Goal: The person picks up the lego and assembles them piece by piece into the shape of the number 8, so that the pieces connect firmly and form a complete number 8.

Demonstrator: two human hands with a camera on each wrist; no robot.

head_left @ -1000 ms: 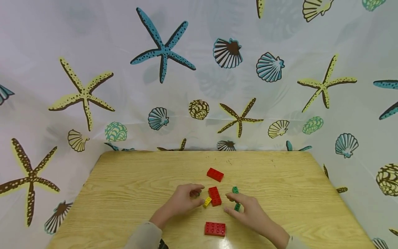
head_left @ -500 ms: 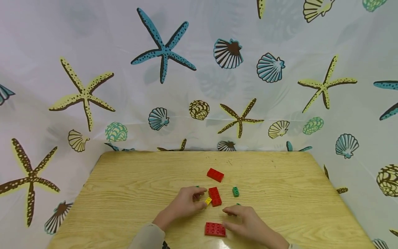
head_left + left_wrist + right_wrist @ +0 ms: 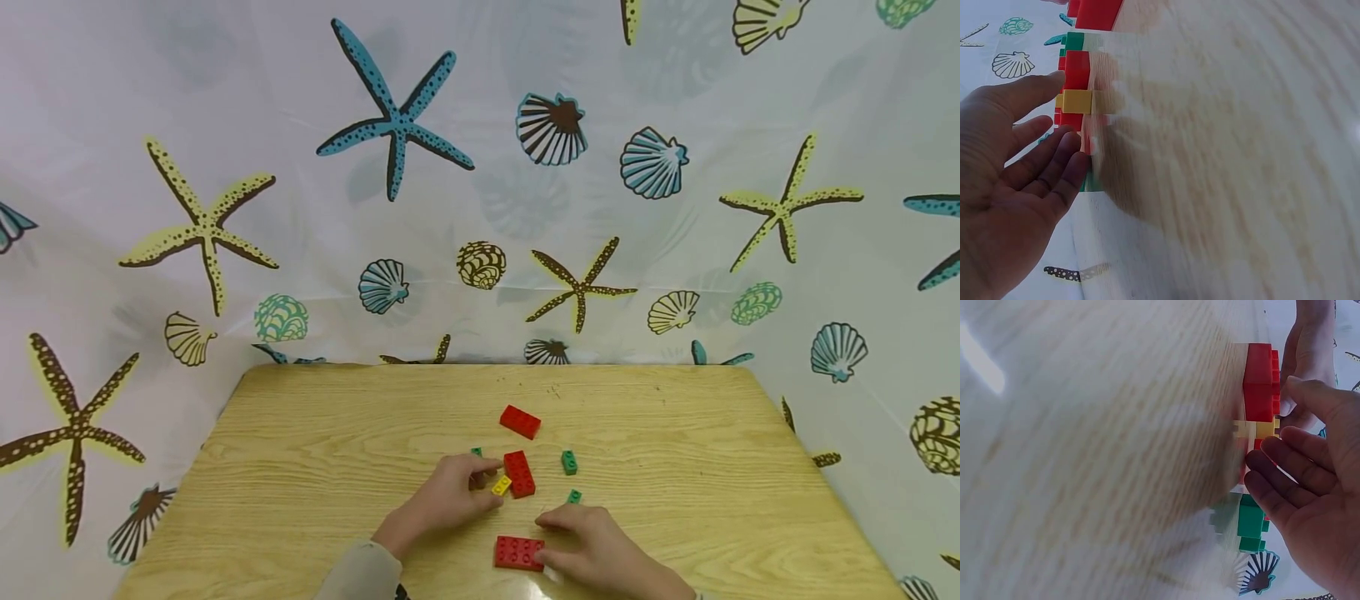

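Note:
My left hand (image 3: 450, 498) is beside a small yellow brick (image 3: 502, 486), its thumb and fingers spread around it with a gap. In the left wrist view that yellow brick (image 3: 1077, 101) sits past the fingertips, and no finger visibly closes on it. Just right of it lies a red brick (image 3: 519, 475). My right hand (image 3: 596, 542) hovers low at the right end of the front red brick (image 3: 517, 552), its thumb overlapping that end. Whether the thumb touches it I cannot tell. The right wrist view shows the same red brick (image 3: 1260, 381) beyond the thumb, with the fingers loosely bent.
Another red brick (image 3: 520, 422) lies farther back. Two green bricks, one upper (image 3: 569, 462) and one lower (image 3: 573, 497), are beyond my right hand. A third green brick (image 3: 476, 452) is partly hidden behind my left hand. A patterned curtain (image 3: 480, 208) surrounds the wooden table (image 3: 337, 417).
My right hand has come toward me, away from the green bricks and to the front red brick. My left hand has shifted slightly right and nearer. The bricks appear to stay in place.

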